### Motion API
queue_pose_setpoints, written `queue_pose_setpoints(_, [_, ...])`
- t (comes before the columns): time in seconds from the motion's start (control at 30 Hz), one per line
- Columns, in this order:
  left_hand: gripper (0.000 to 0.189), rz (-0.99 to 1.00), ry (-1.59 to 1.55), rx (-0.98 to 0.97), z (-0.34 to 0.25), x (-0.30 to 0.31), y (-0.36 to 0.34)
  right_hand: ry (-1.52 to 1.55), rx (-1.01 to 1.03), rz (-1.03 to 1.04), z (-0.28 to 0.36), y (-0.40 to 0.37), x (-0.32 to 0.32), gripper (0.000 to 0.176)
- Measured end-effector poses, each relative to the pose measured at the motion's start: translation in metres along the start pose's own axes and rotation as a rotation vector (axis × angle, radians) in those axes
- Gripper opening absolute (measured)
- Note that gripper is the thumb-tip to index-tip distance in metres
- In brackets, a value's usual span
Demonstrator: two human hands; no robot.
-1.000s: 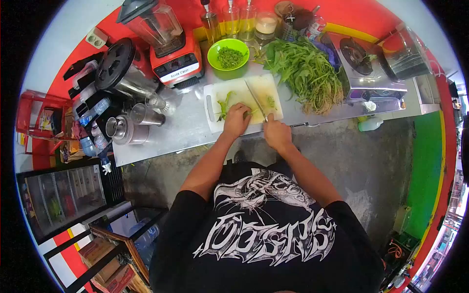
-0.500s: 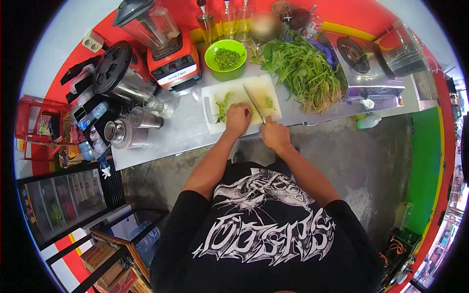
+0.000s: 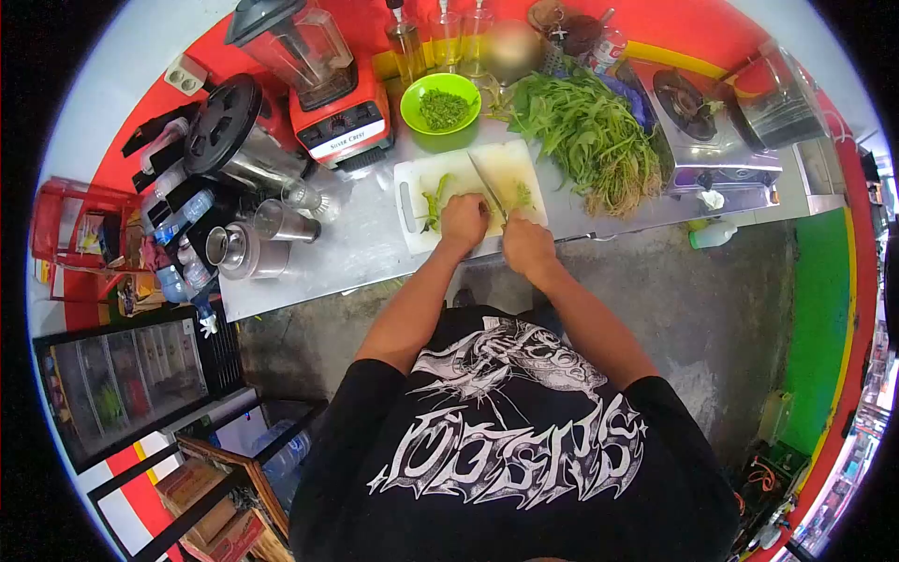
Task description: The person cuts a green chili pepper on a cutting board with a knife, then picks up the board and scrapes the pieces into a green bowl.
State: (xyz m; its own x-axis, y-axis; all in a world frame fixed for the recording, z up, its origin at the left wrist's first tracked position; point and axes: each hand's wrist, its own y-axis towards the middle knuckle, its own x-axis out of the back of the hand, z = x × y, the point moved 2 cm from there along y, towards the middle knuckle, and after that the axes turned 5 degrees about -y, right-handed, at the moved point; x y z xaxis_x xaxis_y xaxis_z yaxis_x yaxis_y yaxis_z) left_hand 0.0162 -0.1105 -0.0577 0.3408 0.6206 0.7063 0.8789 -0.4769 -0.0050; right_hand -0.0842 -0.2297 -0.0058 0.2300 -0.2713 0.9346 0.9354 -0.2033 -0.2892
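My right hand (image 3: 528,245) grips the handle of a knife (image 3: 488,185), its blade pointing away from me across the white cutting board (image 3: 510,167). Just left of the blade, my left hand (image 3: 464,221) rests on the board with its fingers curled; what is beneath the fingertips is hidden. Green stems and leaves (image 3: 434,202) lie on the board to the left of that hand. To the right of the blade are small chopped green pieces (image 3: 522,195). Behind the board stands a lime-green bowl (image 3: 440,140) holding chopped greens.
A large bunch of leafy greens with roots (image 3: 595,140) lies right of the board, beside a gas stove (image 3: 716,155). A red blender (image 3: 342,126), bottles (image 3: 405,47) and metal cups (image 3: 281,223) stand on the steel counter (image 3: 346,258). A fridge (image 3: 126,384) is at lower left.
The whole view has shifted slightly. My right hand and the knife sit a little closer to my left hand, whose fingers look more curled. The greens look much the same.
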Motion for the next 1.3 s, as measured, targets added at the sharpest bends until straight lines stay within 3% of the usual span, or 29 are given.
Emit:
queue_pose_setpoints(0.1, [0.009, 0.012, -0.015, 0.024, -0.001, 0.001, 0.0, -0.026, 0.001, 0.054, 0.003, -0.006, 0.0, 0.025])
queue_pose_setpoints(0.17, [0.009, -0.023, -0.036, 0.042, -0.004, 0.003, -0.002, 0.031, -0.124, 0.072, 0.001, -0.004, -0.021, 0.024])
queue_pose_setpoints(0.5, [0.009, -0.114, -0.031, -0.013, 0.002, -0.007, -0.004, 0.004, -0.029, 0.17, 0.005, -0.005, -0.003, 0.03])
queue_pose_setpoints(0.6, [0.008, -0.101, -0.044, 0.028, -0.001, -0.005, -0.006, 0.093, -0.126, 0.118, 0.005, -0.001, -0.015, 0.033])
queue_pose_setpoints(0.77, [0.009, -0.176, 0.074, -0.121, -0.009, -0.004, -0.015, 0.002, 0.041, 0.133, 0.005, 0.004, -0.005, 0.033])
queue_pose_setpoints(0.97, [0.009, -0.22, 0.154, -0.179, -0.02, -0.001, -0.02, 0.085, -0.063, 0.126, 0.006, 0.0, -0.025, 0.035])
queue_pose_setpoints(1.17, [0.012, -0.161, 0.117, -0.082, -0.016, 0.001, -0.018, 0.007, 0.049, 0.165, 0.007, 0.002, -0.006, 0.036])
queue_pose_setpoints(1.3, [0.013, -0.156, 0.09, -0.043, -0.008, 0.0, -0.017, 0.03, -0.019, 0.162, 0.005, -0.001, -0.021, 0.037])
